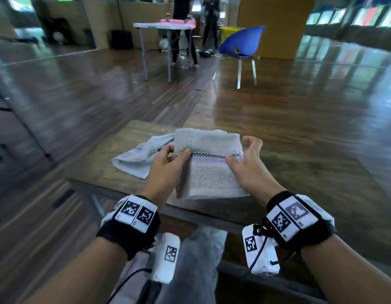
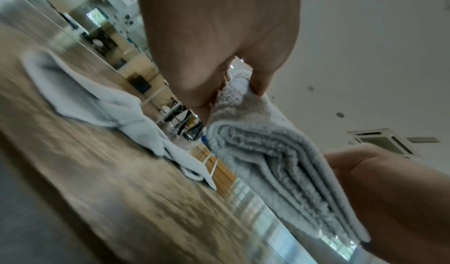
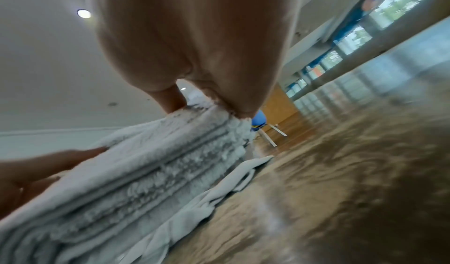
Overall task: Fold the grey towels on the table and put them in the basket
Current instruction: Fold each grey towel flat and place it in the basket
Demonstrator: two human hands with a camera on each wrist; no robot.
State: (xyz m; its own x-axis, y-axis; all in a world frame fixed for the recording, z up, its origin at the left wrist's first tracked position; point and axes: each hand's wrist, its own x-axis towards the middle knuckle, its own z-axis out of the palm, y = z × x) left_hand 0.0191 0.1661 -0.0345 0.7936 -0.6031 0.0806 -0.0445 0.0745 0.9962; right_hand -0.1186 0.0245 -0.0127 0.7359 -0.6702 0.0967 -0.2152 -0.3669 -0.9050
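1. The folded towel [image 1: 208,163] is held just above the near part of the table [image 1: 299,163], between both hands, tilted so its far edge is higher.
2. A checked band and a pale purple stripe cross its top from left to right.
3. The left hand [image 1: 168,166] grips the towel's left edge, thumb on top by the band and fingers curled under.
4. In the left wrist view the left fingers [image 2: 258,79] and thumb pinch the towel [image 2: 280,172] at its far corner, and the stacked layers of the fold show along the edge.
5. The right hand [image 1: 248,163] holds the right edge, with some fingers lying flat on top near the stripe and the rest curled round the far right corner.
6. In the right wrist view the right hand [image 3: 194,46] clamps the towel [image 3: 146,162] from above, the layered edge facing the camera, and the left hand [image 3: 36,172] shows at the left.
7. A 2nd towel [image 1: 137,156] lies loose and rumpled on the table, to the left and partly behind the folded one; it also shows in the left wrist view [image 2: 97,98] and under the held towel in the right wrist view [image 3: 219,187].
8. Both wrists wear black bands [image 1: 128,224] with printed square markers.
9. Far across the wooden floor stand a blue chair [image 1: 240,43], a folding table [image 1: 161,27] with pink things on it, and a person [image 1: 183,29] beside it.
10. No basket can be made out in any view.
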